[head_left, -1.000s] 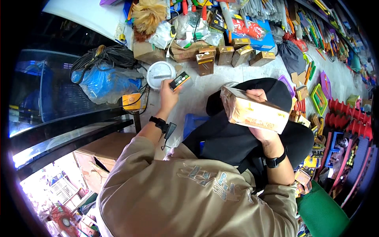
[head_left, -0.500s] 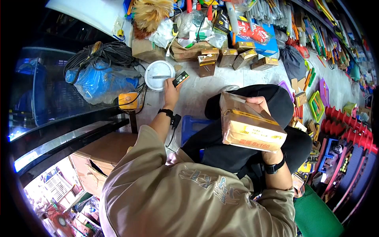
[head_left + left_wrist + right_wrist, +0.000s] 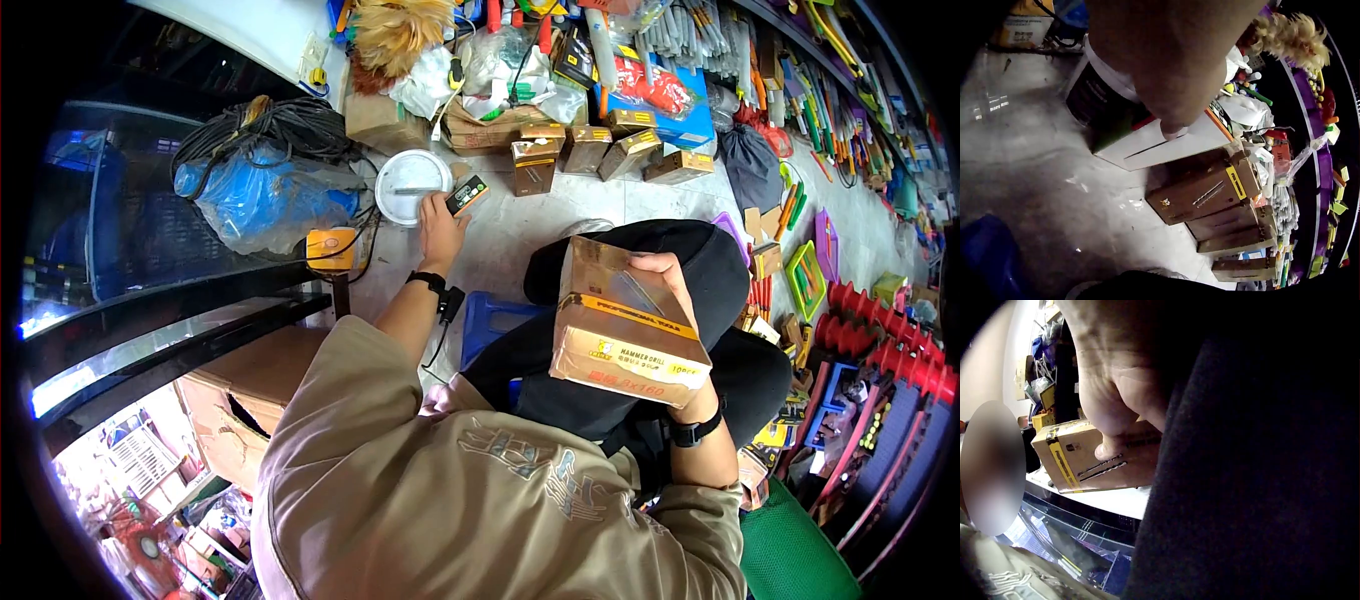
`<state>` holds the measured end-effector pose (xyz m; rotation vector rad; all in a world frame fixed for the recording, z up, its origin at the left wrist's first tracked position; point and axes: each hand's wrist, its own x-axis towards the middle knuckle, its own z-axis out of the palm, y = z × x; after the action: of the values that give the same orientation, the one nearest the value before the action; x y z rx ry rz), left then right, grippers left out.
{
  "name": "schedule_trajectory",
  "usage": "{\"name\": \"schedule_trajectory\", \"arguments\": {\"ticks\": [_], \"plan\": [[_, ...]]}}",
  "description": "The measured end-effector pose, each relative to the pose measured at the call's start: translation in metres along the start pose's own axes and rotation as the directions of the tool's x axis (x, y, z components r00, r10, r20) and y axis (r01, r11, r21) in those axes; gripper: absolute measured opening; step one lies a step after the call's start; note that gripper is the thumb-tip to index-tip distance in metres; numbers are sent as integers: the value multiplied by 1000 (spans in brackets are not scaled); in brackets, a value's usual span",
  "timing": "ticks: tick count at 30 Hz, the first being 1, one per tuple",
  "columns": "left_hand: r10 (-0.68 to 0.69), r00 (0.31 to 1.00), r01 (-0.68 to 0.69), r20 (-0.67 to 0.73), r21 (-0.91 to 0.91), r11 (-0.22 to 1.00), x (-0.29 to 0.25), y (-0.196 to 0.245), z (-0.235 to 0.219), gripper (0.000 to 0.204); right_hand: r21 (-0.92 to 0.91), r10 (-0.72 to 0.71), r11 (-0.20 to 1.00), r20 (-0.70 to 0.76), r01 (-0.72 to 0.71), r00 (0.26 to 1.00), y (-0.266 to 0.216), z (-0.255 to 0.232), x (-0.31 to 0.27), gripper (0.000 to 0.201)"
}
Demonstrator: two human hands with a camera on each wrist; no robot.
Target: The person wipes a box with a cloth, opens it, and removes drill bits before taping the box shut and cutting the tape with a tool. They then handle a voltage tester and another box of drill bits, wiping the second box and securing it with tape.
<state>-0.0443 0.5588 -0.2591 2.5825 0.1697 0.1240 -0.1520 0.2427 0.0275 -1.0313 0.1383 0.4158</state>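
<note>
My right hand [image 3: 672,284] grips a brown drill bit box [image 3: 628,325] over my lap, thumb on the top face, the other fingers hidden beneath. That box carries a yellow band and "hammer drill" print on its end. In the right wrist view the thumb lies beside a picture of two drill bits. Over at the left, my left hand [image 3: 441,238] holds a small black box [image 3: 465,195] with an orange edge. Its white side [image 3: 1163,142] shows under the thumb in the left wrist view. Right beside it stands a white lidded bucket [image 3: 412,172].
Several brown boxes [image 3: 534,168] like the held one stand on the floor ahead. A blue plastic-wrapped bundle [image 3: 262,205] with coiled black cable lies left, near an orange box [image 3: 331,249]. A blue stool [image 3: 494,322] is by my legs; red spiral augers [image 3: 880,350] lie right.
My right hand has tilted the drill bit box, so its top face and end print now show. My left hand with the small box has shifted slightly closer to the bucket.
</note>
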Motion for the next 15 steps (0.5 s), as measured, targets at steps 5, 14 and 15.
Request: {"name": "schedule_trajectory", "arguments": {"ticks": [5,14,15], "plan": [[39,999,-39,-1,-19,999,0,-8,-1,68,-47,8,999,-6,-9,1000,0,-4,0,73],[355,935,-187,10,-836,515,2,71,-98,82,-142,-81,986,37,86,996,7,-6,5,74],[557,829,-324,-51,-856,403,2,91,-134,86,-171,-50,984,20,53,999,7,-6,7,73]]}}
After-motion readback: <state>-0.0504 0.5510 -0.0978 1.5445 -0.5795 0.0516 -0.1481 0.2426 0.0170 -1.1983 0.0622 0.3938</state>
